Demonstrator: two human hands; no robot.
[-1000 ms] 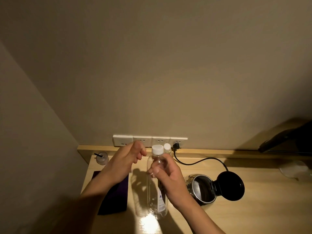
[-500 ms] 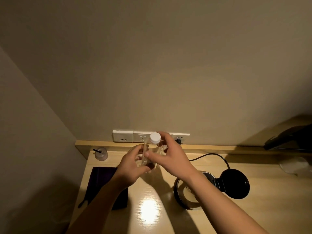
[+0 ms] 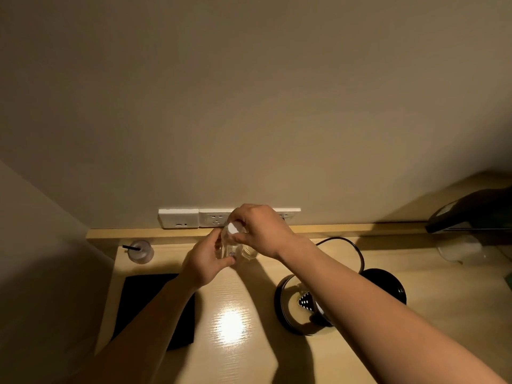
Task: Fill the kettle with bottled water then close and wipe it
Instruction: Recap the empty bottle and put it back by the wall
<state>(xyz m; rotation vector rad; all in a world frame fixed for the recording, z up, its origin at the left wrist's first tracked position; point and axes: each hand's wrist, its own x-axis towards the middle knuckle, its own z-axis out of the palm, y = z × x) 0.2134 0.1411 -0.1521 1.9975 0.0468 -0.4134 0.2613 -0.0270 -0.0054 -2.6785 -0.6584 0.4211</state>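
Note:
A clear plastic water bottle (image 3: 232,246) with a white cap (image 3: 232,227) stands near the back of the wooden desk (image 3: 238,356). My left hand (image 3: 205,263) grips the bottle's body from the left. My right hand (image 3: 260,231) reaches over from the right and its fingers pinch the cap. A second clear bottle (image 3: 250,252) shows partly behind my right hand. The kettle (image 3: 293,306) stands to the right with its black lid (image 3: 388,286) swung open; my right forearm crosses over it and hides part of it.
A dark cloth (image 3: 149,295) lies on the desk's left side. A small plastic cup with a black straw (image 3: 140,250) sits at the back left. Wall sockets (image 3: 194,218) run along the wall, with a black cord (image 3: 349,245) leading to the kettle. A dark object (image 3: 471,212) is at the far right.
The bottle has gone from held up in front of me to standing near the back of the desk. My left hand took hold of its body and my right hand moved onto the cap.

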